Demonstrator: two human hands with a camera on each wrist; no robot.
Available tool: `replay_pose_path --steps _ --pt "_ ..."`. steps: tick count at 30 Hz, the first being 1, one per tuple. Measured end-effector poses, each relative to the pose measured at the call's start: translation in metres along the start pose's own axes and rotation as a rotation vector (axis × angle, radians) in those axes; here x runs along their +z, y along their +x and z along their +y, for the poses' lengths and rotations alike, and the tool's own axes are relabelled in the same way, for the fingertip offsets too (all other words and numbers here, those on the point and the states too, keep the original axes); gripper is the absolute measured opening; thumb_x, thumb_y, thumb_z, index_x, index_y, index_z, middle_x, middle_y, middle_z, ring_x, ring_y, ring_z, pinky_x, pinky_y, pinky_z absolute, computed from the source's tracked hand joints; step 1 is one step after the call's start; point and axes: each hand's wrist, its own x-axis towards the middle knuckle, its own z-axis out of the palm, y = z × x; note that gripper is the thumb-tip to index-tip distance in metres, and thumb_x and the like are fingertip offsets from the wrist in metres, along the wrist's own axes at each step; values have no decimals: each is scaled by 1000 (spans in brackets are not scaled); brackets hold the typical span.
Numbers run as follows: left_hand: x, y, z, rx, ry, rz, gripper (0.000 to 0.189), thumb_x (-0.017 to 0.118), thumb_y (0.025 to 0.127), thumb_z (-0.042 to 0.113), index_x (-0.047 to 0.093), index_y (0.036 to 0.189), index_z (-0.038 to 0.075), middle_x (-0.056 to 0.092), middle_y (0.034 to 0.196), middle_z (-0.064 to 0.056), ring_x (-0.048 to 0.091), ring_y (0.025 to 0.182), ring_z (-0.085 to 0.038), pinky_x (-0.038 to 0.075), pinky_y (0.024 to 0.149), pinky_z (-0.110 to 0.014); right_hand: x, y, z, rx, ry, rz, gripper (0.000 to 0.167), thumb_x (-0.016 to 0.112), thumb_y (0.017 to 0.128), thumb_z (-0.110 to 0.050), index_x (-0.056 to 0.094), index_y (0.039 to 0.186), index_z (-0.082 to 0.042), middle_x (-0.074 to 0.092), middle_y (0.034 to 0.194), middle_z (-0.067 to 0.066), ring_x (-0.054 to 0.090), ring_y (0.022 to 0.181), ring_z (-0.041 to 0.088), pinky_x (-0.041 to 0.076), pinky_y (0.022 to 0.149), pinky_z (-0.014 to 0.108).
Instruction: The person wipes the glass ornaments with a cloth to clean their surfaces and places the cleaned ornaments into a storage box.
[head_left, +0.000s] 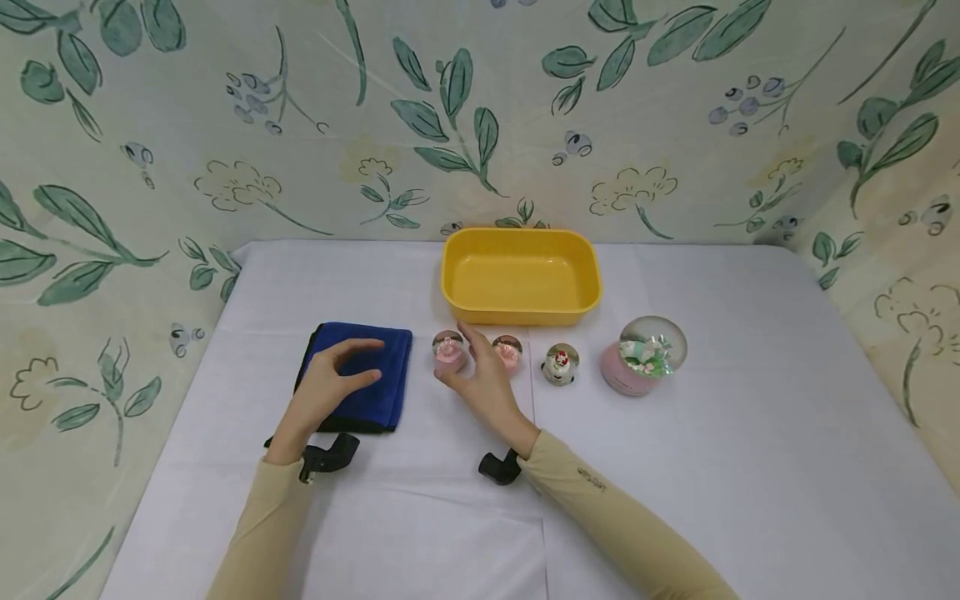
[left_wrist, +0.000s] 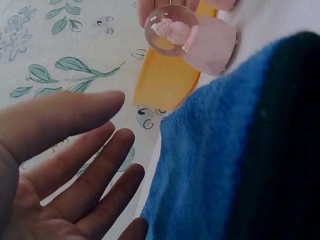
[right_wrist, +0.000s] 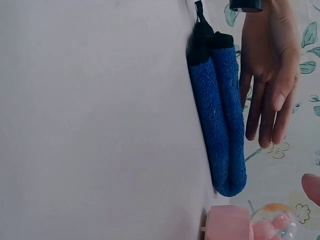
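Observation:
My left hand [head_left: 322, 392] hovers above a folded blue towel [head_left: 375, 375] with dark edging, its fingers spread and holding nothing. A small snow globe with a pink base [head_left: 449, 352] stands to the right of the towel. Around that globe my right hand [head_left: 491, 392] reaches with thumb and forefinger apart. In the left wrist view, fingertips show behind the clear ball of this globe [left_wrist: 172, 30]; whether they touch it I cannot tell. A second small pink snow globe [head_left: 507, 353] is partly covered by the right hand.
A yellow tray [head_left: 521, 317] stands at the back of the white-covered table [head_left: 750, 417]. Farther right are a small snow globe with a white base [head_left: 560, 365] and a large one with a pink base [head_left: 633, 379]. Leaf-patterned cloth [head_left: 300, 125] hangs behind.

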Motion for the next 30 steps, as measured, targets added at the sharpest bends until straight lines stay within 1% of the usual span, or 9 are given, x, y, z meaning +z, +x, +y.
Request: replay_pose_path --steps 4,7,8,11,15,21,26,28,30 --pt "0 3 -5 -13 54 -33 50 73 85 14 56 131 8 47 140 -14 34 134 -33 25 108 -54 3 3 6 23 19 -8 72 75 80 -4 38 141 6 43 143 18 39 132 29 34 107 36" --pt "0 5 -11 -11 90 -64 53 74 84 14 55 133 10 43 143 -13 30 136 -33 23 109 -55 5 5 10 58 41 -19 72 74 80 -3 37 141 6 43 143 19 42 130 30 35 106 37" --pt "0 6 -13 -6 101 -74 54 75 83 13 55 133 10 43 143 -12 29 136 -33 22 109 -55 6 5 11 69 44 -22 71 74 80 -3 38 141 6 44 142 20 43 128 31 36 105 38" --pt "0 8 -19 17 148 -108 58 75 82 10 52 135 10 42 144 -11 27 137 -33 21 109 -55 9 6 15 94 19 -27 69 74 80 -4 40 140 5 51 134 20 51 115 31 42 97 38" --pt "-1 12 -23 49 220 -156 63 76 81 9 49 138 7 39 147 -13 26 138 -36 21 109 -57 11 6 19 88 -4 -24 64 73 81 -4 43 137 4 56 122 20 52 99 28 44 84 36" --pt "-2 16 -24 107 332 -216 67 77 80 11 46 139 3 38 145 -21 28 135 -42 22 107 -59 13 7 22 64 -5 -25 54 72 81 -1 49 130 -1 58 116 17 52 92 26 43 79 34" --pt "0 18 -23 153 407 -219 63 78 79 12 50 135 2 44 138 -22 33 130 -44 26 104 -60 13 7 23 76 -18 -35 51 72 80 0 51 126 -1 59 119 17 54 102 27 44 88 39" --pt "2 19 -22 163 436 -205 60 78 78 12 53 132 2 47 135 -22 36 128 -43 27 103 -62 13 7 23 78 -18 -40 49 72 80 1 51 124 -1 60 118 18 54 104 27 44 89 40" --pt "3 19 -21 168 463 -188 56 79 78 12 56 129 3 50 132 -20 38 125 -43 27 101 -63 13 7 22 81 -27 -45 48 72 80 1 51 123 -1 61 115 17 55 100 26 45 86 37"
